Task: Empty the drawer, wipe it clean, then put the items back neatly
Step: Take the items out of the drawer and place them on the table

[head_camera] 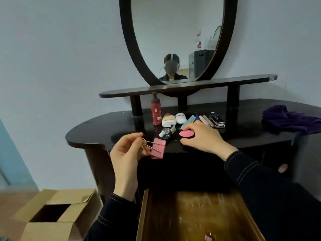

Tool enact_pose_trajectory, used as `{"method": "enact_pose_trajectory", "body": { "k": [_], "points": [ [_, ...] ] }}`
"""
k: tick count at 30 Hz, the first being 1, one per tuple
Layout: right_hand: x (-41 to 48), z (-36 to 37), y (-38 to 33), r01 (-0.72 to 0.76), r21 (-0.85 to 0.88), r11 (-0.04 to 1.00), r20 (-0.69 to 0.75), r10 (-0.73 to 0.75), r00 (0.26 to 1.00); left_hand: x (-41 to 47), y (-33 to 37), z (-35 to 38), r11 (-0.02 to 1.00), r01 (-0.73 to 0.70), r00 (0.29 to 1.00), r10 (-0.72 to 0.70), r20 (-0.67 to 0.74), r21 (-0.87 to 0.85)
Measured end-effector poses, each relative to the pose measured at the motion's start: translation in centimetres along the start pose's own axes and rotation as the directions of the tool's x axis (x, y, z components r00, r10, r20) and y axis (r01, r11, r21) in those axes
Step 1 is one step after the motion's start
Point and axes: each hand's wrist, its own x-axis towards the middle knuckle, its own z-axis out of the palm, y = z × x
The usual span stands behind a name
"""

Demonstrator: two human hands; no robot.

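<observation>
The wooden drawer (173,214) stands pulled out at the bottom, nearly bare, with a small pink clip (208,238) at its front edge. My left hand (126,153) holds a large pink binder clip (157,148) by its wire handles, in the air in front of the dresser top (97,131). My right hand (203,136) rests on the dresser top, its fingers on a flat pink oval disc (186,133). Behind it lie a red bottle (156,110), tubes (167,132), a white case (181,118), pens (205,120) and a teal bar (188,121).
A purple cloth (290,120) lies on the right of the dresser top. An open cardboard box (55,214) stands on the floor to the left. A dark shelf (191,85) and oval mirror (177,37) rise behind the items.
</observation>
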Motion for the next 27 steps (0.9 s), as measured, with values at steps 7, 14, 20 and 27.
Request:
{"method": "enact_pose_trajectory", "body": {
  "k": [7,14,20,27],
  "points": [
    [0.3,0.7,0.3,-0.023,-0.033,0.999,-0.042,0.021,0.999,5.8,-2.7,1.1,0.996,0.023,0.984,-0.008,-0.176,0.085],
    [0.1,0.6,0.1,-0.018,-0.010,1.000,-0.038,0.018,0.999,9.3,-5.0,1.0,0.896,0.191,0.980,-0.197,-0.026,0.401],
    [0.2,0.5,0.1,-0.026,0.014,1.000,-0.029,0.027,0.999,8.2,-4.7,1.0,0.840,0.060,0.994,-0.098,0.042,0.540],
    [-3.4,0.3,0.0,0.051,0.219,0.974,-0.229,0.000,0.973,1.0,-4.2,0.4,0.840,-0.226,0.969,0.246,0.024,0.494]
  ]
}}
